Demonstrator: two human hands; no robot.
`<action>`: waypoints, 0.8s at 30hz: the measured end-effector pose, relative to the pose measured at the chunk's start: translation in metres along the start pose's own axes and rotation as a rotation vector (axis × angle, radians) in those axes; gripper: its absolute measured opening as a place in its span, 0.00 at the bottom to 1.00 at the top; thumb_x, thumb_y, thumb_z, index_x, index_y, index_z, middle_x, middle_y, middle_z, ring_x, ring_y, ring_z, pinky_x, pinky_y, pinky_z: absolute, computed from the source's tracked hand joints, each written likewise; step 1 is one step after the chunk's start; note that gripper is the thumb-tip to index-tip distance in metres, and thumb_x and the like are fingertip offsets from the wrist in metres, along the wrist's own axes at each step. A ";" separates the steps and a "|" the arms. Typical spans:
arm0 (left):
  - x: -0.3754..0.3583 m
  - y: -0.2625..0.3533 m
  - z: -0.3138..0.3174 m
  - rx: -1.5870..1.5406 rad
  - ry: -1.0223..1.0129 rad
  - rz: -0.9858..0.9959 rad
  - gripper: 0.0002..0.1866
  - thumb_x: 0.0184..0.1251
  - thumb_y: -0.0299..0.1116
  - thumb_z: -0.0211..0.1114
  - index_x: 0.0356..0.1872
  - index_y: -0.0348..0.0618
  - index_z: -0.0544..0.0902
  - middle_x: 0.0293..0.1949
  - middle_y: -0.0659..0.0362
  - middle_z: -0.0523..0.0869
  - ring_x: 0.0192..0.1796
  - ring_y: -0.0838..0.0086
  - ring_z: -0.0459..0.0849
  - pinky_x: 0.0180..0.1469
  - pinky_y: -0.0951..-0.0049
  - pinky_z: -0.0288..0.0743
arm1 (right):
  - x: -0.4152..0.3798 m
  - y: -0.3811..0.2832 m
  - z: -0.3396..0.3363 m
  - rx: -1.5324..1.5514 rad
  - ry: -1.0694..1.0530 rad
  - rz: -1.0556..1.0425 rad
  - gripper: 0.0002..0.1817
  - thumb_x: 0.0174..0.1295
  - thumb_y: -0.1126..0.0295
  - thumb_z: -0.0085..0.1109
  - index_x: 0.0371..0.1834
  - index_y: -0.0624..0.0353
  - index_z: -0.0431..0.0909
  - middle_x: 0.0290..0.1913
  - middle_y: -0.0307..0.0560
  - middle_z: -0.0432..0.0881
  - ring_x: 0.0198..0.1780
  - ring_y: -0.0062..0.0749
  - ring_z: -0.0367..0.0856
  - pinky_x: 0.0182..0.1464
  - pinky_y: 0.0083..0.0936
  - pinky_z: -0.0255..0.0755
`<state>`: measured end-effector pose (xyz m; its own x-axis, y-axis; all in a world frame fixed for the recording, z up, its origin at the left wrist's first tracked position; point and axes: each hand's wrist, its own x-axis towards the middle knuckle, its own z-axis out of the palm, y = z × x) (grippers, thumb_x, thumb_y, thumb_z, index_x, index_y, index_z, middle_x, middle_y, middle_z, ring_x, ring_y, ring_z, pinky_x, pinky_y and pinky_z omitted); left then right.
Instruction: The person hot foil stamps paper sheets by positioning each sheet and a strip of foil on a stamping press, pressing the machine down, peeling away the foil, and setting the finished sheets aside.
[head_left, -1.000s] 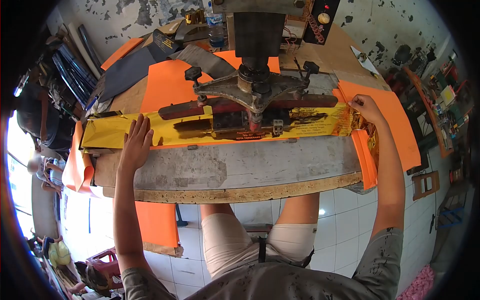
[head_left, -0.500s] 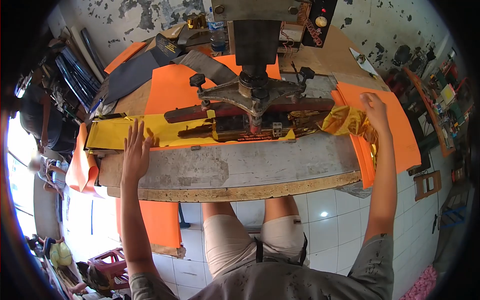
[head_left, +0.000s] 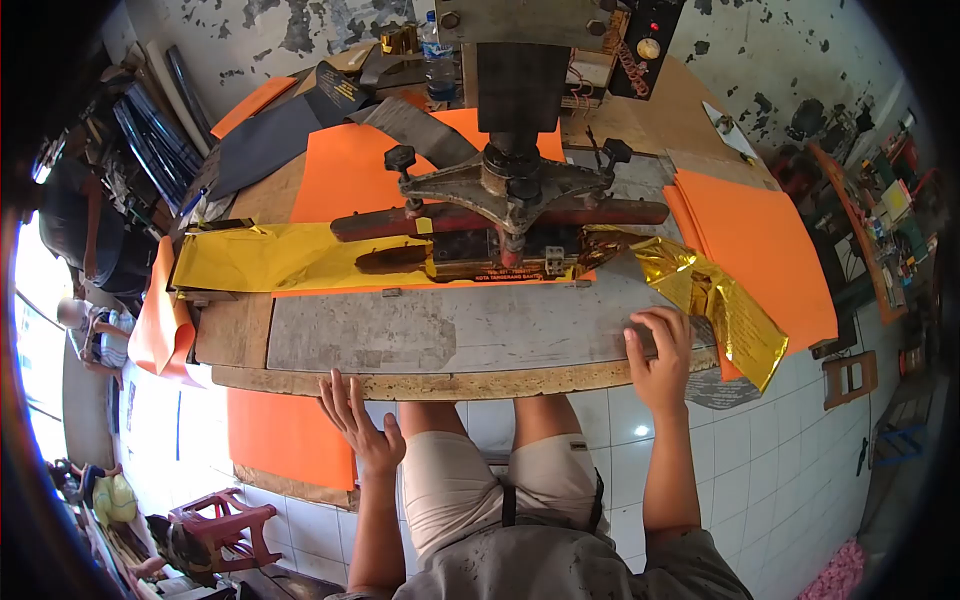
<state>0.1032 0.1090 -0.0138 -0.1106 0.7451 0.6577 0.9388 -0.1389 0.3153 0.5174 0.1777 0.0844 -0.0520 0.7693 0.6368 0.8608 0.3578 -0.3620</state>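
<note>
My left hand (head_left: 362, 425) is at the front edge of the press bed, fingers spread, holding nothing. My right hand (head_left: 660, 355) hovers at or just above the right part of the grey metal plate (head_left: 400, 335), fingers apart and slightly bent, with nothing in it. Across the bed runs a strip of gold foil (head_left: 290, 255), passing under the head of a stamping press (head_left: 515, 190). Its crumpled foil tail (head_left: 745, 335) hangs to the right, over orange sheets. Beneath the press head lies an orange sheet (head_left: 330, 288), mostly hidden by the foil; printed lettering shows near its front edge.
A stack of orange sheets (head_left: 770, 250) lies to the right. More orange sheets (head_left: 290, 440) rest below the table at left. Behind the press stand a water bottle (head_left: 438, 65) and dark sheets (head_left: 265, 145). Other people (head_left: 95, 330) are at far left, near a red stool (head_left: 230, 530).
My left hand has left the foil strip and come down to the front edge. My right hand has let go of the foil tail, which now droops, and moved left and nearer me.
</note>
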 end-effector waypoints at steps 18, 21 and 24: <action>-0.011 -0.008 0.018 -0.092 0.139 0.041 0.35 0.69 0.39 0.59 0.76 0.39 0.66 0.81 0.38 0.60 0.82 0.34 0.51 0.81 0.30 0.41 | 0.041 -0.008 0.003 -0.308 -0.144 -0.146 0.21 0.63 0.68 0.69 0.60 0.57 0.85 0.85 0.46 0.57 0.82 0.54 0.57 0.79 0.55 0.55; -0.011 -0.006 0.013 -0.105 0.117 0.045 0.36 0.67 0.39 0.60 0.77 0.39 0.65 0.81 0.39 0.59 0.83 0.35 0.50 0.81 0.31 0.38 | 0.046 -0.010 0.005 -0.264 -0.174 -0.176 0.20 0.64 0.69 0.68 0.60 0.58 0.85 0.84 0.47 0.58 0.82 0.53 0.58 0.79 0.54 0.55; -0.010 -0.004 0.011 -0.139 0.107 0.033 0.37 0.67 0.38 0.60 0.78 0.39 0.65 0.82 0.39 0.58 0.84 0.35 0.48 0.82 0.31 0.35 | 0.047 -0.002 0.011 -0.277 -0.183 -0.226 0.22 0.66 0.69 0.66 0.63 0.61 0.82 0.83 0.47 0.61 0.81 0.52 0.59 0.79 0.53 0.56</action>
<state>0.1043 0.1092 -0.0297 -0.1218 0.6659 0.7360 0.8891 -0.2565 0.3792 0.5074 0.2190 0.1081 -0.3238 0.7779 0.5386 0.9199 0.3919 -0.0129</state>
